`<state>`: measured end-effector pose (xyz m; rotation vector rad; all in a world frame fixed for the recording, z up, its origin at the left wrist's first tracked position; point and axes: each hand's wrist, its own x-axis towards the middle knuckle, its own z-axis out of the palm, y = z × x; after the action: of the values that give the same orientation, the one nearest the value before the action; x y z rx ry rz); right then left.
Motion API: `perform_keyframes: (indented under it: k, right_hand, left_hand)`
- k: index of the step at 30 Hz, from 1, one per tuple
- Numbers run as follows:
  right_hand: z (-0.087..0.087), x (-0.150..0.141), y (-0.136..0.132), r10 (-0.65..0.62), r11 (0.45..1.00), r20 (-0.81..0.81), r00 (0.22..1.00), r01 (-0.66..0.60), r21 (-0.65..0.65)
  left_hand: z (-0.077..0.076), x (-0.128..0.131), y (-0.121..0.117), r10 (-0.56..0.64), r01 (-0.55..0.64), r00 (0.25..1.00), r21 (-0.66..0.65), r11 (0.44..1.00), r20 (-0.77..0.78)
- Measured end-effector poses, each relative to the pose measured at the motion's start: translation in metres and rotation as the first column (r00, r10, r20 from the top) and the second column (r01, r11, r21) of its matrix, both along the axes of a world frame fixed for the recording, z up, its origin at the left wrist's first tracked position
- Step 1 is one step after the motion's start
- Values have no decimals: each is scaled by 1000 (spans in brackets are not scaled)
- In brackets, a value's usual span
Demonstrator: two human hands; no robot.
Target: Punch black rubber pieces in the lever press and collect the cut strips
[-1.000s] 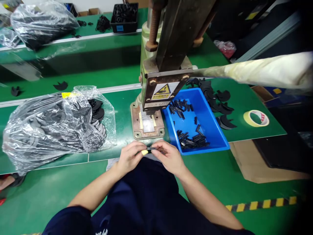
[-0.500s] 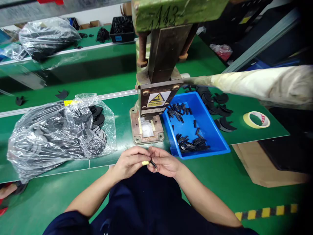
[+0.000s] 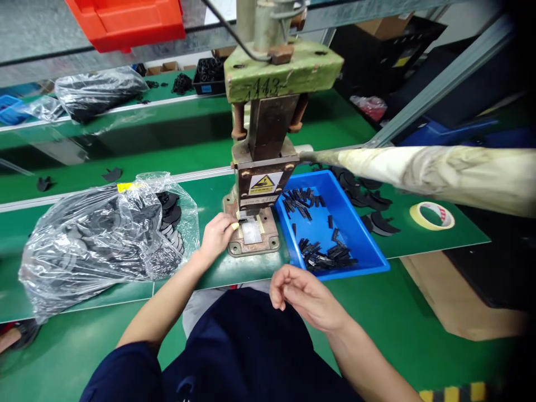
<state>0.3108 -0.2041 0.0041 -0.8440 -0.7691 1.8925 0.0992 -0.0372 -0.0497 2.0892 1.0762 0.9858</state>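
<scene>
One clear bag (image 3: 100, 240) of dark curved pieces lies at the far left of the green worktop (image 3: 245, 268). Parted now from its partner, the left hand (image 3: 218, 234) reaches to the press (image 3: 263, 184), its grip narrow, pinching a small black piece (image 3: 242, 220) over the base; its long axis runs roughly crosswise, pointing right. The right hand (image 3: 305, 295), now off the piece, hovers half-curled, apparently holding nothing. Rightward, a blue bin (image 3: 313, 226) contains heaped black strips (image 3: 320, 255).

Just carried the small black piece (image 3: 243, 220) forward to the press base (image 3: 269, 230), left hand (image 3: 218, 235) only! Let go with the right hand (image 3: 307, 295), now pulled back near right.
</scene>
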Motion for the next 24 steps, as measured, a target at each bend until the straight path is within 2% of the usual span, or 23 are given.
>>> perform_keyframes:
  k: [3,6,9,12,14,15,17,19,20,22,24]
  right_hand:
    - [2,8,-2,-62,996,63,996,58,68]
    - [2,18,-2,-117,988,94,989,106,108]
    - [5,32,0,-157,971,119,980,131,200]
    - [17,51,10,-290,911,194,937,209,355]
    - [31,62,22,-476,815,237,847,324,481]
    - [42,65,30,-580,738,227,782,386,553]
    - [69,67,47,-760,520,118,639,489,701]
    - [101,61,62,-837,272,-66,543,518,811]
    - [117,56,67,-846,199,-116,520,510,837]
    - [145,46,76,-832,213,-67,550,429,878]
    - [161,37,79,-798,218,-57,600,376,901]
  left_hand:
    - [-7,4,12,-45,45,999,-36,998,21]
    - [-11,4,19,-92,92,996,-9,996,-6]
    - [-11,3,25,-156,172,976,98,980,-152]
    - [-7,1,30,-226,290,917,161,943,-328]
    - [-3,0,32,-257,348,879,172,921,-401]
    - [-1,0,32,-264,364,869,179,914,-419]
    - [1,0,32,-263,371,866,194,908,-425]
    - [2,0,31,-258,367,871,203,908,-419]
    - [1,0,30,-258,364,873,203,909,-414]
    - [0,1,29,-255,356,879,197,914,-403]
    - [-2,1,28,-250,345,886,193,919,-390]
